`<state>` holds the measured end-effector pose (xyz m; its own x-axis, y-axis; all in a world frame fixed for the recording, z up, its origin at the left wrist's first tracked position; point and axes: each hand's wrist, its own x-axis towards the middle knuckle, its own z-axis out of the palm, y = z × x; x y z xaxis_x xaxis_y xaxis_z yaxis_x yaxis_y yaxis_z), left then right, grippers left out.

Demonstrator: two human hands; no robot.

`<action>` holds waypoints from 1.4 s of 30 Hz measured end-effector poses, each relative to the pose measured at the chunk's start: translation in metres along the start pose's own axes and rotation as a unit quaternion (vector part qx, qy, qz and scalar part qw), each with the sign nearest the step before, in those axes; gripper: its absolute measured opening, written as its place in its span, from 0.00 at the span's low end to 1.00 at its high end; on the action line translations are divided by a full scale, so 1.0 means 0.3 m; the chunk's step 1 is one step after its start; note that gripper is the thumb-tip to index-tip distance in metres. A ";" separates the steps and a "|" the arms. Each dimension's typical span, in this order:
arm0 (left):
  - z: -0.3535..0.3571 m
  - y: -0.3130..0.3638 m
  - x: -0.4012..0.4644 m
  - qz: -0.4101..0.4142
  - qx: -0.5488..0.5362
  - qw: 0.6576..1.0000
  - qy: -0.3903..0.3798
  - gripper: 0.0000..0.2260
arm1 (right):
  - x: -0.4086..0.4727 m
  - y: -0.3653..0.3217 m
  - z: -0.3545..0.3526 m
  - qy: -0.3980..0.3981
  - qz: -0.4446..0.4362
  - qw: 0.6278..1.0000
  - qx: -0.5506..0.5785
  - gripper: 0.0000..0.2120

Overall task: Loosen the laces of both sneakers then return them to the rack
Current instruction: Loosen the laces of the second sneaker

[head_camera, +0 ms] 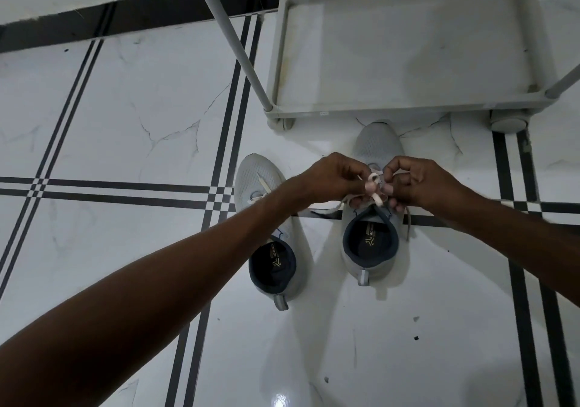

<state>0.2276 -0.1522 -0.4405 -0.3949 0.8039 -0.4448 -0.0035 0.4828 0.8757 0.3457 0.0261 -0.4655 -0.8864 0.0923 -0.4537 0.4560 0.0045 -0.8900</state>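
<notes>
Two light grey sneakers with dark linings stand on the tiled floor, toes pointing away from me. The left sneaker (260, 180) lies partly under my left forearm, its white lace lying loose across the top. Over the right sneaker (375, 146) both hands meet. My left hand (332, 176) and my right hand (414, 180) each pinch the white lace (374, 183) of that shoe, which loops between my fingers. One lace end (408, 221) hangs down the shoe's right side.
A pale grey rack (405, 110) with a flat bottom shelf, upright poles and round feet stands just beyond the sneakers. The right sneaker's toe nearly touches its front edge. White glossy tiles with black stripes spread all around, and a dark skirting runs along the far wall.
</notes>
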 end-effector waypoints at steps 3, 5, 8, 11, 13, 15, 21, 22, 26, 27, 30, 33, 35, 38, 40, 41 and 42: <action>-0.005 0.021 0.008 0.067 0.277 0.957 0.055 0.02 | 0.014 0.000 -0.003 -0.011 0.026 0.999 0.023 0.06; 0.035 0.022 -0.003 0.130 0.359 0.916 0.125 0.04 | 0.021 -0.014 0.000 -0.021 0.041 0.998 0.034 0.05; 0.109 -0.001 -0.003 0.172 0.390 0.882 0.199 0.04 | 0.020 -0.038 0.007 -0.061 0.056 0.996 0.027 0.10; 0.125 -0.004 0.009 0.140 0.323 0.900 0.258 0.03 | 0.015 -0.046 0.004 -0.083 0.055 0.995 0.018 0.09; 0.122 -0.008 0.008 0.120 0.257 0.922 0.264 0.03 | 0.012 -0.049 -0.002 -0.058 0.047 0.997 0.014 0.07; 0.129 -0.012 -0.001 0.114 0.230 0.931 0.259 0.04 | 0.012 -0.047 0.002 -0.018 0.028 0.999 -0.025 0.05; 0.040 -0.089 -0.070 0.030 0.176 0.963 0.200 0.06 | 0.034 -0.005 -0.057 0.149 -0.139 0.913 -0.354 0.05; 0.022 -0.113 -0.097 0.015 0.181 0.967 0.179 0.05 | 0.036 0.013 -0.079 0.158 -0.148 0.896 -0.387 0.06; 0.019 -0.157 -0.163 -0.009 0.190 0.976 0.110 0.04 | 0.029 0.096 -0.090 0.155 -0.161 0.857 -0.465 0.06; 0.013 -0.157 -0.162 -0.017 0.177 0.978 0.105 0.03 | 0.030 0.105 -0.086 0.155 -0.161 0.857 -0.465 0.06; -0.009 -0.130 -0.153 -0.029 0.045 0.992 0.117 0.04 | 0.024 0.086 -0.091 0.165 -0.163 0.876 -0.424 0.06; 0.010 -0.090 -0.131 -0.033 -0.056 0.989 0.133 0.04 | 0.009 0.033 -0.070 0.199 -0.146 0.929 -0.275 0.07; 0.032 -0.068 -0.111 -0.032 -0.092 0.986 0.132 0.05 | 0.008 0.001 -0.034 0.193 -0.139 0.956 -0.172 0.07; 0.039 -0.054 -0.096 -0.030 -0.079 0.988 0.133 0.06 | 0.017 -0.014 -0.004 0.177 -0.139 0.966 -0.124 0.07; 0.032 -0.044 -0.099 -0.032 -0.098 0.987 0.122 0.05 | 0.020 -0.009 -0.008 0.175 -0.146 0.961 -0.158 0.07; 0.025 -0.043 -0.101 -0.025 -0.094 0.989 0.110 0.05 | 0.018 -0.008 -0.014 0.172 -0.154 0.954 -0.191 0.07; 0.017 -0.040 -0.106 -0.013 -0.065 0.993 0.096 0.05 | 0.014 -0.008 -0.020 0.166 -0.164 0.945 -0.231 0.07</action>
<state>0.2449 -0.1816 -0.4378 -0.5610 0.7047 -0.4344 -0.1298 0.4434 0.8869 0.3414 0.0324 -0.4649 -0.9472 0.3167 -0.0492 0.2148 0.5133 -0.8309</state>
